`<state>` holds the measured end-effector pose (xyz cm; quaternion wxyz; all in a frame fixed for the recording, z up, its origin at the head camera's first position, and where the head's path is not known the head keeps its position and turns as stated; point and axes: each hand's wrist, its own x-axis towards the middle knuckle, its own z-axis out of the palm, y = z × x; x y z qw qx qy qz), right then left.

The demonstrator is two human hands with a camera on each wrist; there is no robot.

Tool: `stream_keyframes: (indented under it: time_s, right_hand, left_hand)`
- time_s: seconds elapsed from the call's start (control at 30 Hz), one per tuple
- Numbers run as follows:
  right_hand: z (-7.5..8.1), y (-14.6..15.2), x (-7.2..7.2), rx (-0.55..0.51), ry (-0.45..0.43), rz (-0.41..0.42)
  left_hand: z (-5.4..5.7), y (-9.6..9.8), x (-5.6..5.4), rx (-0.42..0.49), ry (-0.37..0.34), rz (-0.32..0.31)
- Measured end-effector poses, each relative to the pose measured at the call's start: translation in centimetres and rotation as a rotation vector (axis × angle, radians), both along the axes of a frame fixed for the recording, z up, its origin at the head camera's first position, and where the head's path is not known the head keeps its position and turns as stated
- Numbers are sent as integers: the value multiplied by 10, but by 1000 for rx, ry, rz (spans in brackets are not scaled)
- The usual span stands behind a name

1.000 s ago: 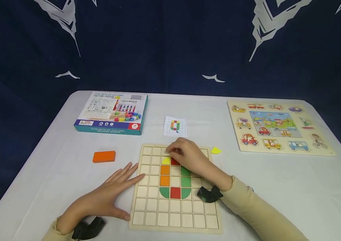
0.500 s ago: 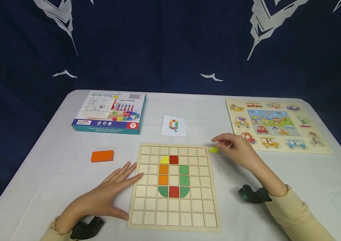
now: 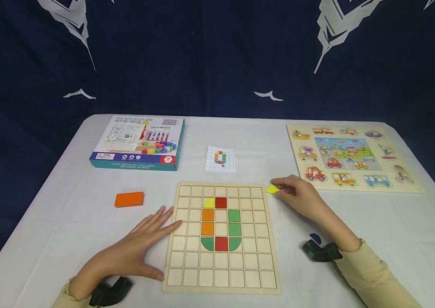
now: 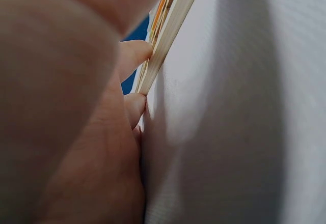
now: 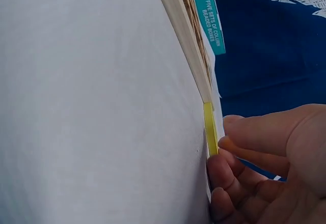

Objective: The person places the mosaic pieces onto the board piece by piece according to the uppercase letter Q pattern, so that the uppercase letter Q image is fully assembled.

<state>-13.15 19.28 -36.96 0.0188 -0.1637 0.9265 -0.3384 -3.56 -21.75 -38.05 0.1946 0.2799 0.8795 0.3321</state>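
Observation:
A wooden grid board lies on the table with yellow, red, orange and green tiles forming a ring in its cells. Beside the board's top right corner is a yellow quarter-circle tile, flat on the cloth. My right hand pinches its right side between thumb and fingers; the right wrist view shows the fingertips at the end of the yellow tile. My left hand is spread along the board's left edge, with fingertips and thumb against it. In the left wrist view, fingers touch the board's side.
Behind the board lies a pattern card. A teal game box stands back left, and an orange block lies in front of it. At back right is a vehicle puzzle. A dark blue piece lies near my right wrist.
My right hand has left the red tile at the top of the ring, moved right off the board and closed its fingers on the yellow tile. My left hand has stayed in place.

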Motion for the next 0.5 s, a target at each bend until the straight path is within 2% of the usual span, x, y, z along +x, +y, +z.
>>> stream_keyframes:
  time_s: [0.27, 0.5]
  right_hand:
    - [-3, -7, -2, 18, 62, -26]
    - [-7, -9, -2, 18, 59, -43]
  left_hand:
    - [-1, -1, 0, -11, -6, 3]
    - [-1, -1, 0, -2, 14, -9]
